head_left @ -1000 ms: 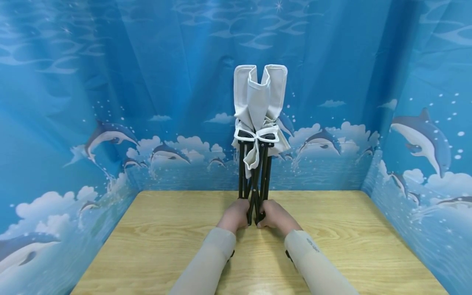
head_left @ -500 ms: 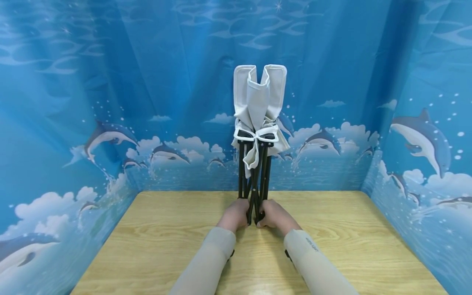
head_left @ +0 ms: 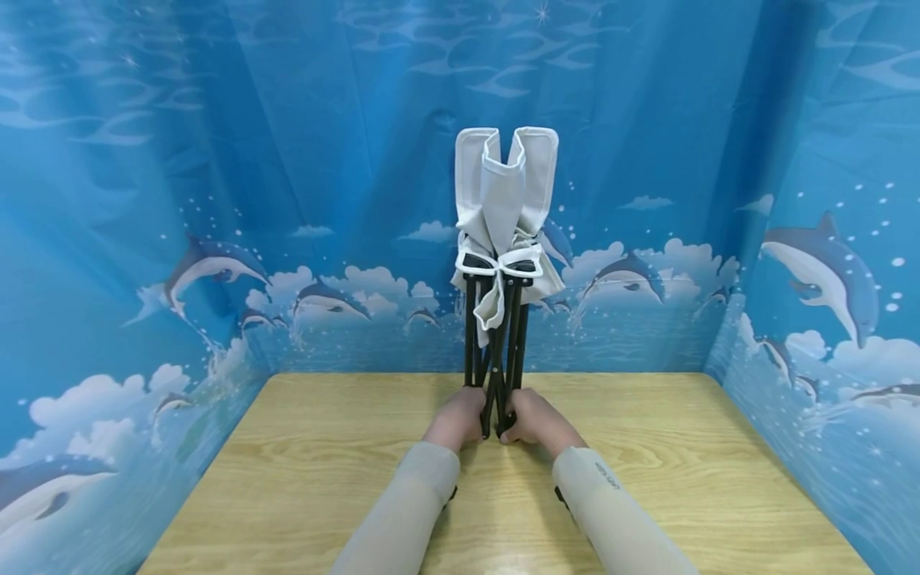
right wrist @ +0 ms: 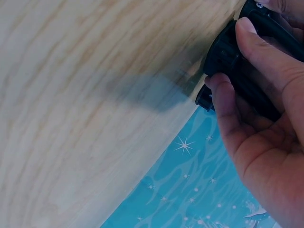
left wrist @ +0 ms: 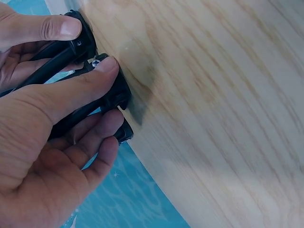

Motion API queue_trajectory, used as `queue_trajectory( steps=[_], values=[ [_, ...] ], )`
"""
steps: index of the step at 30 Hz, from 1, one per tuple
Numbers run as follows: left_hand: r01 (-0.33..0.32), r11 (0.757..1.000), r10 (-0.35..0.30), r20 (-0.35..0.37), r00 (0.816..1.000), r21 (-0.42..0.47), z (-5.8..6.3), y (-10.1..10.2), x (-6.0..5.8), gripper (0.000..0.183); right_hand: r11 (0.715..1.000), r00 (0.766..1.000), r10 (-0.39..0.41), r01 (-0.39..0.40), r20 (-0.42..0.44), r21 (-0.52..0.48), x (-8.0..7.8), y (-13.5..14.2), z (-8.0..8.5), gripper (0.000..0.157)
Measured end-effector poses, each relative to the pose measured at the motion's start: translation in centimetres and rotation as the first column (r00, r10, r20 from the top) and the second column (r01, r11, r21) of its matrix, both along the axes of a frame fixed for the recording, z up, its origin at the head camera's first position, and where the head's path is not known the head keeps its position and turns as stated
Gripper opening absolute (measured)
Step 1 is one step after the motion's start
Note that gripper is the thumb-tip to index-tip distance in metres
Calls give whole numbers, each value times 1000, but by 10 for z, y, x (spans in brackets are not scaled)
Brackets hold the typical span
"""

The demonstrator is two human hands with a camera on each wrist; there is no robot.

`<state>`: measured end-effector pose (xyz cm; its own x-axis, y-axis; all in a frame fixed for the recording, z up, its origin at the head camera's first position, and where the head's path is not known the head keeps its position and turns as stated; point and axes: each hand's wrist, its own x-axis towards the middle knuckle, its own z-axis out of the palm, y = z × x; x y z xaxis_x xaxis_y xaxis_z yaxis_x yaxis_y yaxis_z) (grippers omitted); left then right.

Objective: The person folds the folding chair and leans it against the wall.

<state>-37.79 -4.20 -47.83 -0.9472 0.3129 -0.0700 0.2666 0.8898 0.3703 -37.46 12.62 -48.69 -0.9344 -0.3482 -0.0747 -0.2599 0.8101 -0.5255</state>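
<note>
A folded camp chair (head_left: 503,200) stands upright on the table in the head view, its white fabric bunched at the top. Black legs (head_left: 470,335) run down below the fabric, crossing low down. My left hand (head_left: 458,417) grips the leg ends from the left, and my right hand (head_left: 537,419) grips those on the right. In the left wrist view, the thumb lies on a black plastic foot (left wrist: 121,90) with fingers curled beneath. The right wrist view has thumb and fingers around another black foot (right wrist: 222,54), close over the wood.
The wooden table (head_left: 323,479) reaches back to a blue curtain (head_left: 345,160) printed with dolphins and clouds. More of this curtain borders the table at left and right. Both forearms in light sleeves (head_left: 402,511) lie over the table's front part.
</note>
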Motion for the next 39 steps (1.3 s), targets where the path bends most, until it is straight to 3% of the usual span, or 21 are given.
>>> queue_trajectory(
  steps=[13,20,21,26,27,28,31,32,39],
  values=[
    [28,1000,-28,-12,1000,1,-2,-2,-1,33,1000,1000,-4,4,7,6,0,0,-1,18],
    [13,1000,-14,35,999,14,0,-2,-1,30,1000,1000,3,-3,6,9,0,0,0,18],
    [21,1000,-21,18,1000,15,-13,-4,-10,30,1000,1000,1,-1,7,9,0,0,0,18],
    [12,1000,-12,32,999,22,-14,-4,-11,30,1000,1000,-4,4,0,18,2,1,1,18],
    [12,1000,-12,37,999,19,-14,-3,-11,30,1000,1000,-9,9,2,18,2,1,1,18],
    [0,1000,-1,60,998,16,-1,-2,-2,30,1000,1000,-8,8,-1,21,2,1,0,18],
    [-1,1000,0,71,998,12,-2,-1,-3,31,1000,1000,-3,3,-15,23,2,1,0,18],
    [8,1000,-9,53,999,12,-9,-2,-8,33,1000,1000,1,0,-18,22,2,2,0,18],
    [13,1000,-14,15,1000,18,-13,-5,-8,29,1000,1000,4,-4,-18,4,2,2,-2,18]
  ],
)
